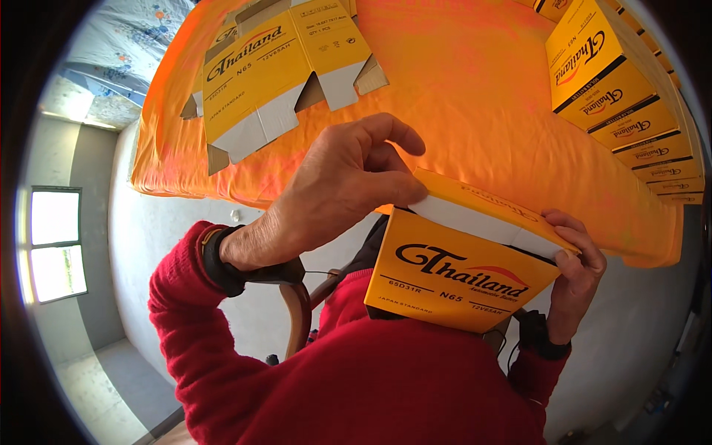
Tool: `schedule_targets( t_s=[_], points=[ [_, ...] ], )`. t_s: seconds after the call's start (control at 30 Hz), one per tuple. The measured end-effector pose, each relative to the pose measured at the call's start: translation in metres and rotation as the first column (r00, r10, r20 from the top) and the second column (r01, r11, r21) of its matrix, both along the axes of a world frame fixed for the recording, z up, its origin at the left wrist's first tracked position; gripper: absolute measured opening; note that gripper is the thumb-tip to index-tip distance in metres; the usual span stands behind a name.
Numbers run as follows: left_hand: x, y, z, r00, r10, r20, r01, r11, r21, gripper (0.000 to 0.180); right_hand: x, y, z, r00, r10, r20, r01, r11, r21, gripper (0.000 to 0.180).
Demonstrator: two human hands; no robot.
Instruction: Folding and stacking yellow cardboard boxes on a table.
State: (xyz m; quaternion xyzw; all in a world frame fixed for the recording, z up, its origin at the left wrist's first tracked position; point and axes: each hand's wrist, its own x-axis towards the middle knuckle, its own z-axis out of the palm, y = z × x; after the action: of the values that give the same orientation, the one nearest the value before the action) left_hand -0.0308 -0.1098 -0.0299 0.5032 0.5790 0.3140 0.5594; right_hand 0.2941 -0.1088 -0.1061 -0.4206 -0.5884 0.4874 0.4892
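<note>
The person held a yellow cardboard box with black lettering and a white inner flap [460, 278] in both hands, just in front of the near edge of the orange cloth-covered table [475, 96] and against the red knitted sweater [386, 386] that filled the view below it. The left hand [334, 193] lay over the box's upper left corner, its fingers curled and close together, the fingertips pressing down on the folded top flap while the thumb arched above them. The right hand [575, 271] gripped the box's right edge, fingers wrapped side by side around the corner of the flap, the thumb hidden behind the cardboard. Both wrists wore dark straps.

On the table, well beyond the held box and toward the far left corner, a flat, unfolded yellow cardboard box blank with grey-white flaps [285, 70] lay spread out on the cloth. Along the table's right edge stood a row of assembled yellow cardboard boxes [623, 96], set side by side and touching. Left of the table, a pale wall carried a bright window [55, 245], and a curved brown wooden chair part [300, 315] showed just below the left wrist.
</note>
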Motion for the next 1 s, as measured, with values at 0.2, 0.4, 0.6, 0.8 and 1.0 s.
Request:
schedule_targets(
  t_s=[0.2, 0.4, 0.6, 0.8, 1.0],
  points=[
    [-0.001, 0.0, 0.004, 0.997, -0.065, -0.041, 0.068, 0.996, 0.054, 0.026, -0.002, -0.004, 0.003, 1.0, 0.01, 0.014, -0.01, 1.0, 0.012, 0.034],
    [-0.006, -0.011, -0.019, 0.993, -0.047, 0.104, 0.032, 0.99, 0.135, 0.018, -0.001, -0.006, 0.0, 0.995, 0.102, 0.011, -0.102, 0.988, 0.114, 0.038],
    [-0.001, -0.029, -0.069, 0.992, -0.037, 0.125, -0.045, 0.802, 0.595, 0.018, 0.002, -0.008, -0.003, 0.994, 0.091, 0.063, -0.097, 0.989, 0.115, 0.05],
    [0.026, -0.035, -0.113, 0.947, 0.08, 0.31, -0.294, 0.595, 0.748, 0.028, 0.007, -0.005, 0.001, 0.984, 0.112, 0.138, -0.129, 0.984, 0.12, 0.05],
    [0.022, -0.038, -0.122, 0.943, -0.016, 0.332, -0.254, 0.613, 0.748, 0.036, 0.005, 0.003, 0.005, 0.975, 0.173, 0.139, -0.192, 0.972, 0.132, 0.048]
  ],
)
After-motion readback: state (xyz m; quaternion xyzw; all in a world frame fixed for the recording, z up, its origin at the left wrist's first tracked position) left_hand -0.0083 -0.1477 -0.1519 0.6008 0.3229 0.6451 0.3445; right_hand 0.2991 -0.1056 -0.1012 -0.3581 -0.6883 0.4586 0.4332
